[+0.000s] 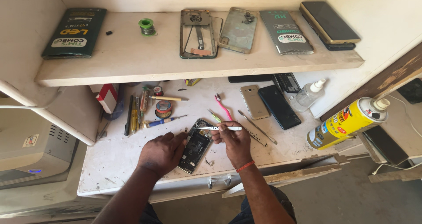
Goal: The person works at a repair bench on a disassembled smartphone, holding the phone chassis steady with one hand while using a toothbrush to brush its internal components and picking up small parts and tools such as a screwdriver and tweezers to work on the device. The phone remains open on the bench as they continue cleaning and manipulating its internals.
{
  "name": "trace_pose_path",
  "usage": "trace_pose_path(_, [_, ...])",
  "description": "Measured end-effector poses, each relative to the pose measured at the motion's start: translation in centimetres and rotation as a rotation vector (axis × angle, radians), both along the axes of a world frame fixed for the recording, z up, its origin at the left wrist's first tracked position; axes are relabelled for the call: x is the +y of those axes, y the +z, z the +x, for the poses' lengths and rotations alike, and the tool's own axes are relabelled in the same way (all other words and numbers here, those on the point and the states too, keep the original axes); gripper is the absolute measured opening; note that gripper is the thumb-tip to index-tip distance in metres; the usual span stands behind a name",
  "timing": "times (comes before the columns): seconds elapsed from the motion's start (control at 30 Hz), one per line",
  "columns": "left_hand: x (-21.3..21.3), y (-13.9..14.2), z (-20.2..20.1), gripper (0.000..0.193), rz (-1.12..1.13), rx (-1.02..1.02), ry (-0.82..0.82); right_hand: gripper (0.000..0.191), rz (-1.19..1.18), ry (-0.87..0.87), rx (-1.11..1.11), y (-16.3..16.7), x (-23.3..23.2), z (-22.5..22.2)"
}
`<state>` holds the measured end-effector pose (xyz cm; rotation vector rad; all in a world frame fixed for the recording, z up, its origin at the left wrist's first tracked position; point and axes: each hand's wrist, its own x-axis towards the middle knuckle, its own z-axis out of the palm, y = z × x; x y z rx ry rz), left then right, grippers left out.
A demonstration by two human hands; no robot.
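Hands half hide the opened phone (pixel 195 146): left hand (pixel 161 153) steadies it, right hand (pixel 233 141) fingers pinch white tweezers (pixel 220 128).

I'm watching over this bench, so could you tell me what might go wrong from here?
1. The left hand only steadies the opened black phone near the white bench's front edge; it could slide off.
2. The thin white tweezers in the right hand might slip and scratch exposed parts.
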<state>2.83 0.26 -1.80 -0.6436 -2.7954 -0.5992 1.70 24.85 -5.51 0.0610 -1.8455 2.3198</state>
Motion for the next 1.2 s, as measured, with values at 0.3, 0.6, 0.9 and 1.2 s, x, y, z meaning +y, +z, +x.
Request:
trace_pose_path(0.3, [0.3,1.2,0.2,0.060,-0.015,-0.074,0.032,0.024,0.127,-0.090,0.058,0.0,-0.6,0.2])
trace_pose_path(0.6, [0.1,0.8,0.1,0.049,-0.032,-0.064,0.023,0.011,0.247,-0.238,0.224,-0.5,-0.9,0.9])
trace_pose_path(0.9, [-0.1,0.4,0.0,0.047,-0.009,0.030,-0.018,0.007,0.200,-0.302,0.188,-0.7,-1.1,0.5])
trace_pose_path(1.2, [-0.2,0.2,0.0,0.045,-0.003,0.087,-0.029,0.005,0.218,-0.272,0.217,-0.4,-1.3,0.7])
